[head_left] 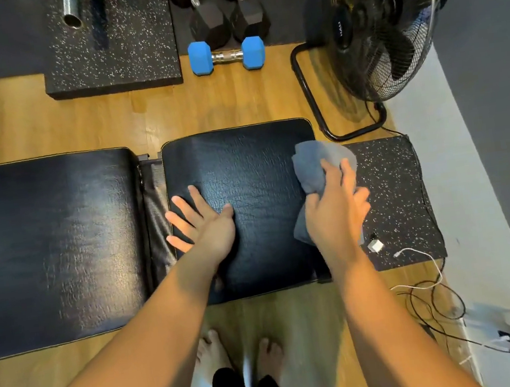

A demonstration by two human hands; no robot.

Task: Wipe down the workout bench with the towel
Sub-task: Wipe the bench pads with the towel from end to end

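Black shiny workout bench (243, 162) lies across the wood floor (46, 129). Left hand (201, 224) lies flat on the seat pad w/ fingers spread wide. Right hand (336, 212) grips the bunched gray towel (314, 163) at the pad's right edge, fingers curled round it. Blue dumbbell (226, 56) sits past the bench, big fan (383, 23) stands to its right.

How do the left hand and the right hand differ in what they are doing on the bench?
The left hand lies flat with its fingers spread, holding nothing; the right hand grips the grey towel. The left hand rests on the left part of the seat pad, bare on the leather; the right hand is at the pad's right edge, over the towel. Both are on the same pad.
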